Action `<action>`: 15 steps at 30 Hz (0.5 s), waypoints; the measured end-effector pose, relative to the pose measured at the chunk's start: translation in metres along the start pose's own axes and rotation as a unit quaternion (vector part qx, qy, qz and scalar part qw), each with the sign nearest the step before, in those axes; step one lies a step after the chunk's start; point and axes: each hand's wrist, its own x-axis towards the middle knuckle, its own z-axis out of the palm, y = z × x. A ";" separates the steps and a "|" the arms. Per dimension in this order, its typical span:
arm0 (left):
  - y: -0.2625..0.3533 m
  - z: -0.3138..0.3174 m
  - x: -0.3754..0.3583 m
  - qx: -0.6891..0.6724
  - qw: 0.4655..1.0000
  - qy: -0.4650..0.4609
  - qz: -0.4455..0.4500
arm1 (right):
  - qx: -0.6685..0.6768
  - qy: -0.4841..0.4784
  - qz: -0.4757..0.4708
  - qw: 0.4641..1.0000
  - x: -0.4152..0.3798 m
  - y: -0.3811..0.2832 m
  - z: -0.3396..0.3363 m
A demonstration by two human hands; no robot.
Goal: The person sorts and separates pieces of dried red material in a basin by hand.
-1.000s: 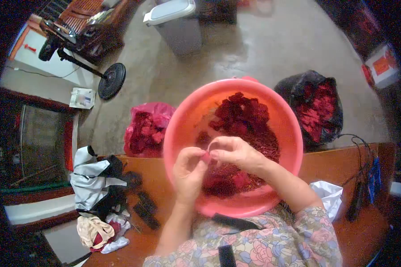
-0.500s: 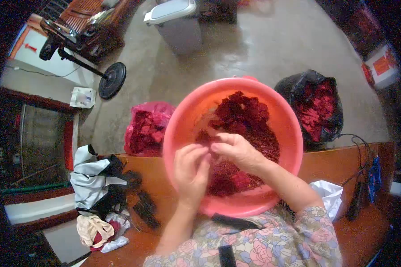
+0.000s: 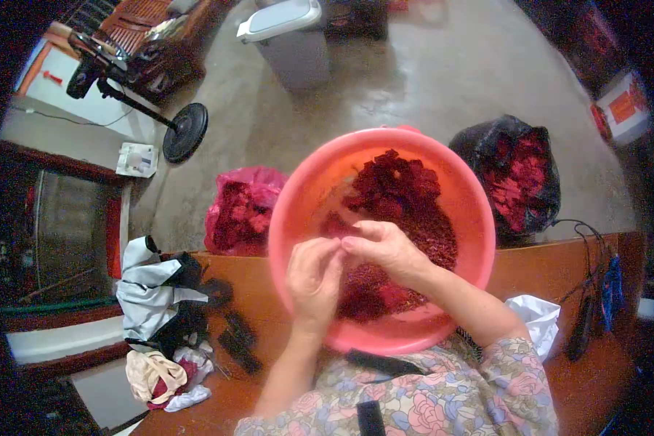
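Your left hand [image 3: 314, 280] and right hand [image 3: 386, 249] meet fingertip to fingertip over the round, smooth pink basin [image 3: 472, 196] at the table's [image 3: 538, 269] far edge, pinching something small (too hidden to tell what). Crumpled dark red scraps [image 3: 396, 185] heap inside the basin.

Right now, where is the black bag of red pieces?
In the head view the black bag sits on the floor at upper right, just right of the pink basin, beyond the wooden table.
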 end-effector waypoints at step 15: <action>-0.004 -0.004 0.000 -0.120 0.986 0.023 -0.113 | 0.026 0.000 0.036 0.999 0.001 -0.003 -0.001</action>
